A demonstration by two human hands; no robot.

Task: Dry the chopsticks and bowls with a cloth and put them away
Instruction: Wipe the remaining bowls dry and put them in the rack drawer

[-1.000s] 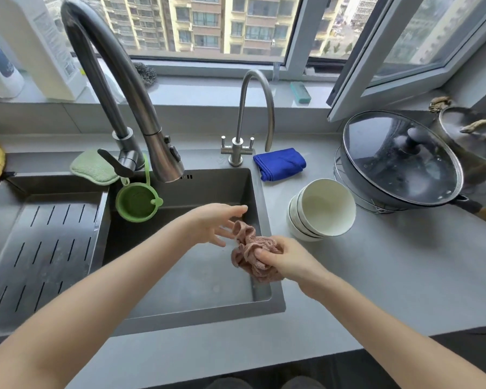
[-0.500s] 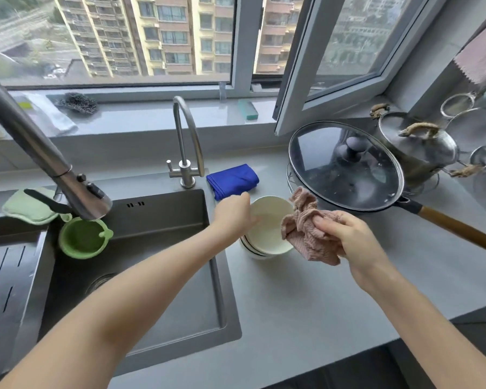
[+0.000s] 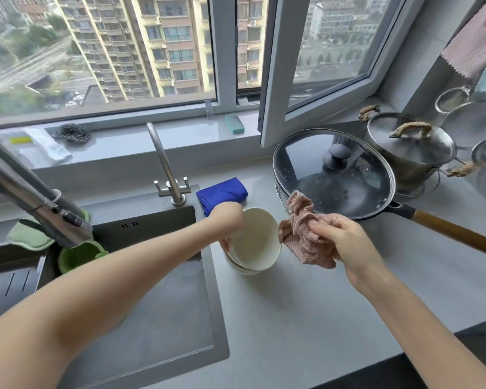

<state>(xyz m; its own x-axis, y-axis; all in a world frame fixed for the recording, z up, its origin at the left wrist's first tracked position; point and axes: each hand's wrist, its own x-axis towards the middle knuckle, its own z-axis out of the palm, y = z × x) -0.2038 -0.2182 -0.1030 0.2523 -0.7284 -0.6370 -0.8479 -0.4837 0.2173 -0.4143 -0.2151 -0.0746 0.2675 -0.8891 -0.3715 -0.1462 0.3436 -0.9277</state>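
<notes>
On the counter (image 3: 306,318), left hand (image 3: 226,217) now grips the tilted top bowl (image 3: 254,242) (right hand (image 3: 343,240) clutches cloth (image 3: 300,237)).

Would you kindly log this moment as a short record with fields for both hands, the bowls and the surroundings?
left hand: grips the rim of the stacked white ceramic bowls, top one tilted
right hand: holds crumpled pink cloth right beside the bowls
bowls' place: grey countertop, right of the steel sink
behind: folded blue cloth; glass-lidded wok
</notes>
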